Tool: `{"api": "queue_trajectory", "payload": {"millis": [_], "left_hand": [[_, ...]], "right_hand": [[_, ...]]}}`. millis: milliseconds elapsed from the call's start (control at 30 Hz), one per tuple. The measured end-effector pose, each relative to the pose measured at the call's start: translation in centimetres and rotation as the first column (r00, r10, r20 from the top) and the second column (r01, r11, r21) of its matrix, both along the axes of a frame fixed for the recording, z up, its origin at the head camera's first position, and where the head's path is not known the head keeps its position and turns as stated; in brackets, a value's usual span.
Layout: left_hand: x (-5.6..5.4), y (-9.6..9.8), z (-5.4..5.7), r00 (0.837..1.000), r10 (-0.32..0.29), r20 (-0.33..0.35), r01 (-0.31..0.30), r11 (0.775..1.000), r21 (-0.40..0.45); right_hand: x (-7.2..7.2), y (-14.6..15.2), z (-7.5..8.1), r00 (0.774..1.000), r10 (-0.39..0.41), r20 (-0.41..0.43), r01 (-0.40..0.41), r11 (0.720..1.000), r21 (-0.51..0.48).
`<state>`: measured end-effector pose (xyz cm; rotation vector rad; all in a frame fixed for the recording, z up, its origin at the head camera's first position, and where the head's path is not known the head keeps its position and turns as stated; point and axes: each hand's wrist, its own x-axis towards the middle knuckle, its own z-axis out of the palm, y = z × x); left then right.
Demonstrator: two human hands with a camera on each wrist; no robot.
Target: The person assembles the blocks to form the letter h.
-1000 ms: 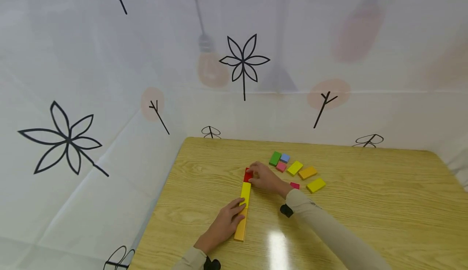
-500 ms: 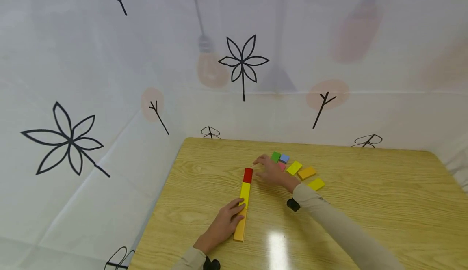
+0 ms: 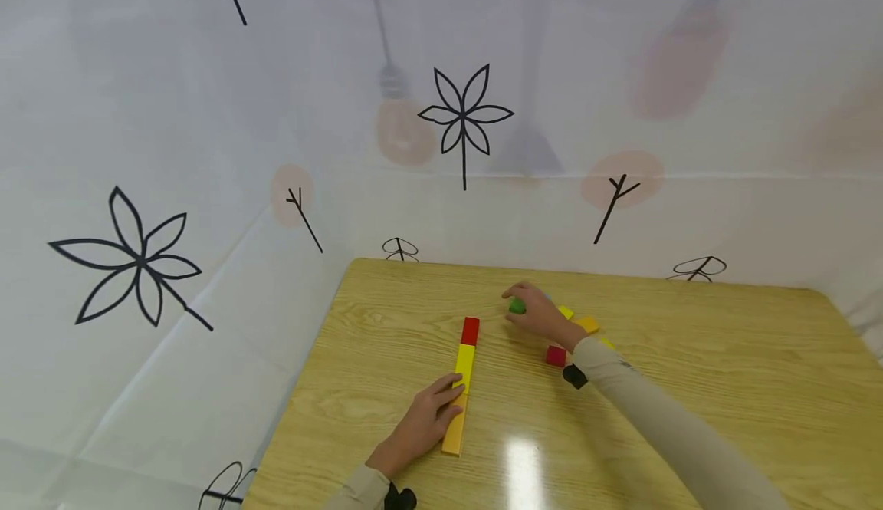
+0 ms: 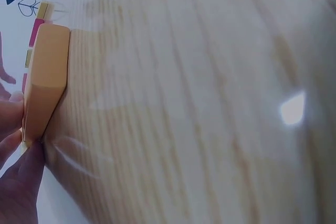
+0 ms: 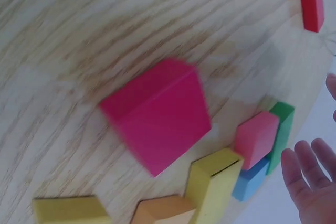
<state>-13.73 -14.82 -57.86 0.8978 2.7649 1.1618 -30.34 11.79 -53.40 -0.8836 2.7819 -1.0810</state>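
Left hand (image 3: 419, 422) is just resting relaxed fingers on a flat orange block (image 3: 452, 437) and a flat yellow block (image 3: 465, 358), with a flat red block (image 3: 470, 331) sitting in line beyond. Right hand (image 3: 540, 315) is spreading open around a green rectangular block (image 3: 516, 306), lying beside a pink block (image 5: 257, 137) on the wood-grain table (image 3: 704, 372); can't tell if it's touching.

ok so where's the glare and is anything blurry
Head view: a white glare streak low on the yellowish wood-grained tabletop; left wrist view: hazy, with a small bright patch at right, the orange rectangular block fairly clear; right wrist view: no strong glare, but the magenta box-shaped block looks soft-edged.
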Motion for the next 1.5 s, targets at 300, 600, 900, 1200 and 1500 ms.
{"api": "queue_trajectory", "payload": {"millis": [300,600,900,1200,1500], "left_hand": [[-0.2,0.0,0.0,1.0,-0.021,-0.001,0.021,1.0,0.004],[-0.3,0.0,-0.2,1.0,-0.015,0.003,0.015,1.0,0.003],[-0.4,-0.1,-0.6,1.0,-0.007,-0.005,0.007,1.0,0.007],[-0.5,-0.2,-0.5,1.0,-0.005,-0.012,0.005,1.0,0.006],[-0.5,-0.2,-0.7,1.0,-0.007,0.003,0.007,1.0,0.005]], "right_hand": [[-1.0,2.0,-1.5,0.997,-0.071,0.009,0.071,0.997,0.026],[-1.2,1.5,-1.5,0.993,-0.12,0.017,0.119,0.993,0.026],[-1.9,1.2,-1.8,0.984,-0.169,0.062,0.166,0.985,0.05],[-2.6,0.8,-2.3,0.988,-0.142,0.062,0.142,0.99,0.012],[-2.8,0.7,-1.9,0.986,-0.14,0.094,0.143,0.989,-0.027]]}}
